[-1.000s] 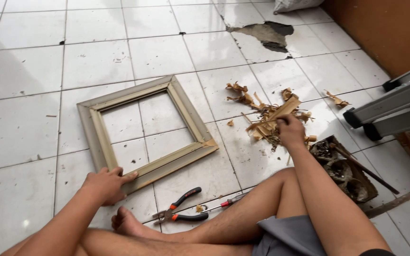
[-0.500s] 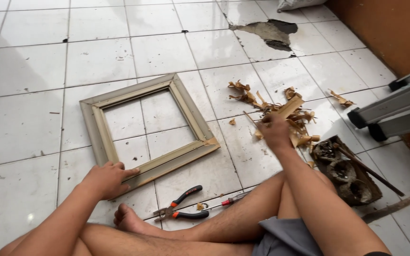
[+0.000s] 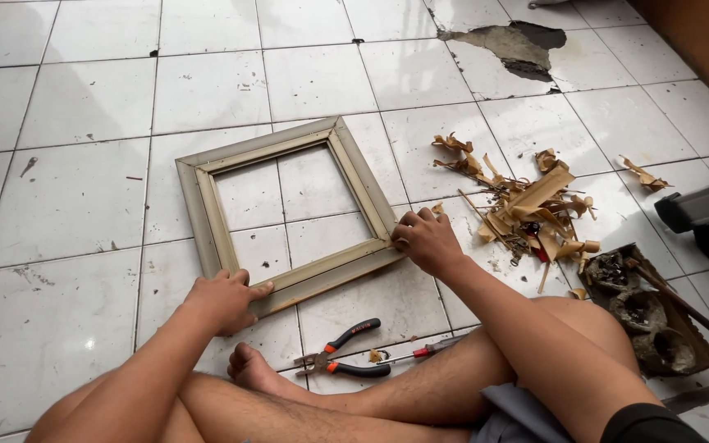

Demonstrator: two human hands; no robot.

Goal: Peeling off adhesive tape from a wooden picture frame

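Pressing down on the frame [image 3: 289, 213] with both hands, I sit on the tiled floor [image 3: 84, 98]. My left hand [image 3: 225, 299] lies flat and open on the near left corner, fingers spread over the wood. My right hand [image 3: 427, 240] rests on the near right corner, fingers curled loosely, gripping nothing I can make out. Pliers [image 3: 342, 358] lie near my foot [image 3: 252, 373], between the hands. Wood scraps [image 3: 527, 205] sit just beyond the right hand.
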